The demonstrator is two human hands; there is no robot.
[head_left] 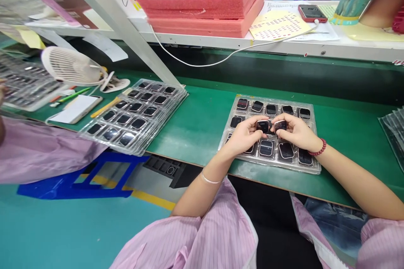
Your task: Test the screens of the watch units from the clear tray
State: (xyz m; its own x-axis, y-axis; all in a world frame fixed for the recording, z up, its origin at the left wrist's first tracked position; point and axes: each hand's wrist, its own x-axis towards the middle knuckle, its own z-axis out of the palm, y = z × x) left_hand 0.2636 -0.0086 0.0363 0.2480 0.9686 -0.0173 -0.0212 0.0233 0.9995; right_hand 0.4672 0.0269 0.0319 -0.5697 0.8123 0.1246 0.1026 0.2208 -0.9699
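Above a clear plastic tray (317, 164) of dark square smartwatches, my two hands are close together. Fingers and thumb of my left hand (248, 134) pinch one smartwatch (262, 126), its dark face turned up. Another smartwatch (280, 125) is gripped by my right hand (296, 131), a small gap from the first. Several more smartwatches, such as this one (267, 148) in the near row, sit in the tray's pockets, some of them turned askew. My hands cover part of the middle row.
A stack of clear trays (139, 145) with smartwatches stands to the left on the green bench (192, 113). Beyond it are a white fan (72, 65) and a co-worker's sleeve (47, 149). Clear trays (394, 130) lie at the right edge. Red foam blocks (202, 12) rest on the shelf, below which a white cable (202, 65) droops.
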